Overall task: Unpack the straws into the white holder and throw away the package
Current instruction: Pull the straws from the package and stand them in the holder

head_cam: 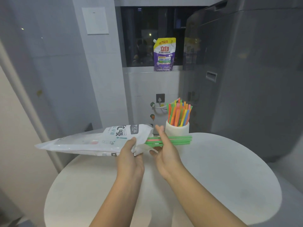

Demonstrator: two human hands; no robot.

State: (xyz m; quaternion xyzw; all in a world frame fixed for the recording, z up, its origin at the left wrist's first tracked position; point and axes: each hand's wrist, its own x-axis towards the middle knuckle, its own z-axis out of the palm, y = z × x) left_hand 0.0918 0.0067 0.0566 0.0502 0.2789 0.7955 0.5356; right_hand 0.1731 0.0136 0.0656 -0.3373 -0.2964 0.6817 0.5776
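Left hand (pixel 129 153) grips the white plastic package (pixel 91 141) — right hand (pixel 164 149) just beside it closes on green straws (pixel 177 140).

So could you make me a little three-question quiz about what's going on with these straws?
1. True or false: the white holder already has straws standing in it.
2. Which hand grips the package? A) left hand B) right hand
3. Fill in: the few straws sticking out of the package's open end are mostly ____ in colour.

Key: 1 true. 2 A; the left hand holds the package near its open end while the right hand pulls at the straws. 3 green, with a pink one among them.
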